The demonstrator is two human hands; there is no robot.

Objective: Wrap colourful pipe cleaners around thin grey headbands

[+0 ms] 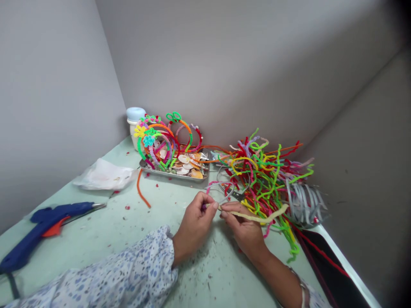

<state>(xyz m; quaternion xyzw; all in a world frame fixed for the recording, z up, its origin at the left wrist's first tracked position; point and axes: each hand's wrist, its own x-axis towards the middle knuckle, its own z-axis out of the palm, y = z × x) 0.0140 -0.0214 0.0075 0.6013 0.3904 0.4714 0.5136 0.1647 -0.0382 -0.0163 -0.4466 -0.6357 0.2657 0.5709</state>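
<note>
My left hand (196, 220) is closed in a pinch on a thin headband (228, 188), a grey loop partly wrapped in pink, near the middle of the table. Beside it, almost touching, my right hand (245, 229) pinches a pale yellow fuzzy strip (272, 214), whose free end sticks out to the right. The strip's other end meets the band between my fingertips, where the join is mostly hidden. Just beyond my right hand lies a tangled pile of coloured pipe cleaners (266, 171).
A blue glue gun (48, 226) lies at the left, below a white plastic bag (105, 175). Finished headbands (157, 143) stand in a metal tray (175, 176) near the wall, beside a lidded jar (135, 115). Grey bands (306, 203) and a dark object (334, 265) are at right.
</note>
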